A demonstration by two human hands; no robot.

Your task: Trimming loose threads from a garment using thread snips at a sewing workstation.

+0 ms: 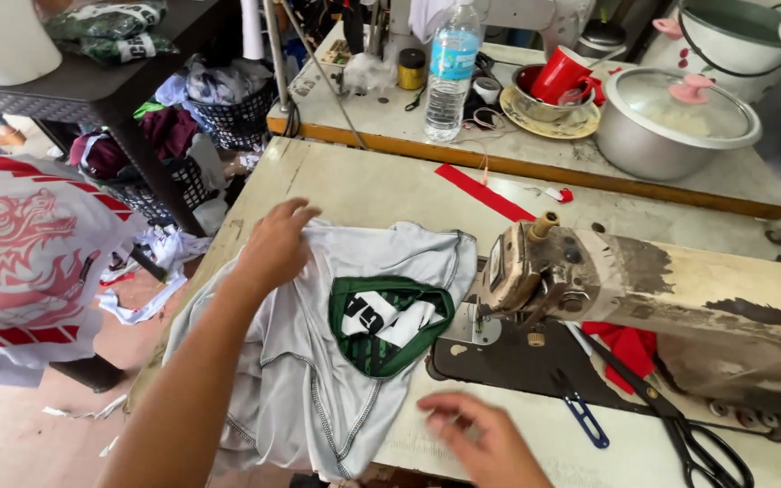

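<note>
Nearest you, your right hand (pixel 490 443) hovers low over the tabletop (pixel 354 185), blurred, fingers spread and holding nothing, just off the hem of the grey garment (pixel 309 361). Your left hand (pixel 275 246) reaches further in and lies on the garment's upper left part, fingers curled onto the cloth; whether they pinch it or only press, you cannot tell from here. The garment lies inside out, seams showing, draped over the tabletop's near edge, its green collar (pixel 390 321) just left of the sewing machine (pixel 644 289) and its needle. This looks like the positioning step: the cloth is not yet under the presser foot. Your next move likely calls for both hands on the cloth to flatten it. Scissors (pixel 680 425) lie to the right by the machine; a bottle (pixel 451 72) and pot (pixel 671 122) stand beyond.
</note>
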